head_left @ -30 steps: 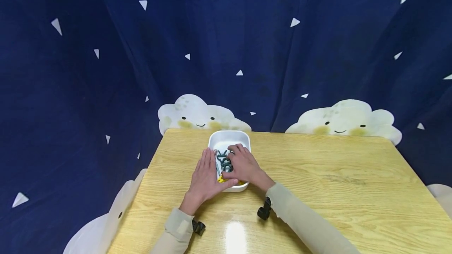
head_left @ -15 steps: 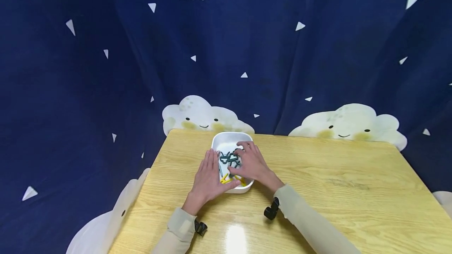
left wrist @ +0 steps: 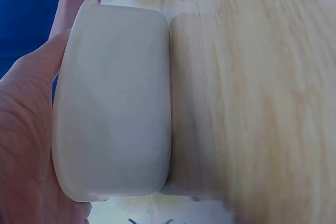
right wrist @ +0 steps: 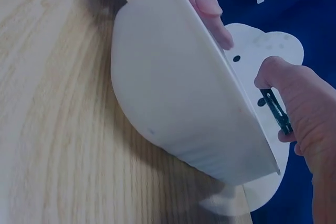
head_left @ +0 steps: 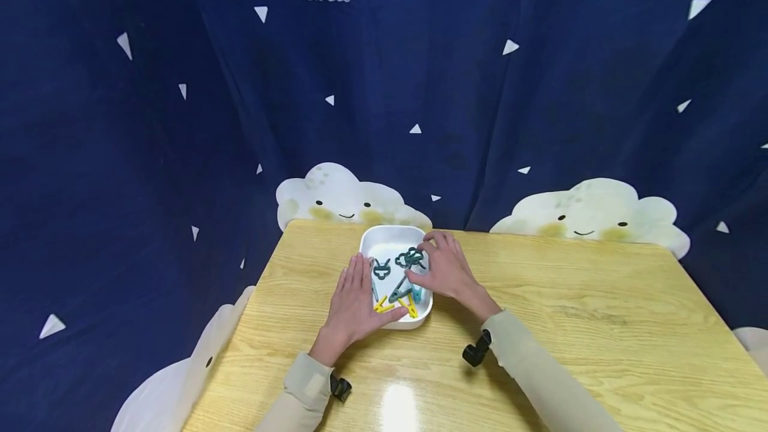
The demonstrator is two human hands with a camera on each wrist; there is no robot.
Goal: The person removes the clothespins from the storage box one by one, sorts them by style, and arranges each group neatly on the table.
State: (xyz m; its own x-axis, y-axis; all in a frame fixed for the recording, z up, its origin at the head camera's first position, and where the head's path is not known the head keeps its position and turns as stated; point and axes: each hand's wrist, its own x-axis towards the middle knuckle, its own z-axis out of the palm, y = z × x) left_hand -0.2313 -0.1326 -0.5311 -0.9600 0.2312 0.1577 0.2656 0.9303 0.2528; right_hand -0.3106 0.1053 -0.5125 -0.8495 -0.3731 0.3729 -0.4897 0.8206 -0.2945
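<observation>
A white box [head_left: 408,326] holds small clips. My left hand [head_left: 353,302] lies along its left rim with fingers straight, the thumb reaching over the near end. Above the box's right side, my right hand [head_left: 447,269] pinches a dark green clip [right wrist: 275,109] between thumb and fingers. In the head view, dark green clips [head_left: 411,258] overlap at those fingertips; how many are gripped I cannot tell. One more dark green clip [head_left: 381,270] lies by the left wall. Nearer me are a grey-green clothespin [head_left: 399,292], a light blue clothespin [head_left: 417,295] and yellow clothespins [head_left: 410,307].
The box stands on a wooden table [head_left: 558,312], close to its far edge. Behind hangs a dark blue curtain [head_left: 384,72] printed with clouds and white triangles. Small black devices [head_left: 477,349] are strapped at both wrists.
My right hand has moved right, from the middle of the box to its right rim, with dark green clip at its fingertips. The clothespins beneath now show more. My left hand stays put.
</observation>
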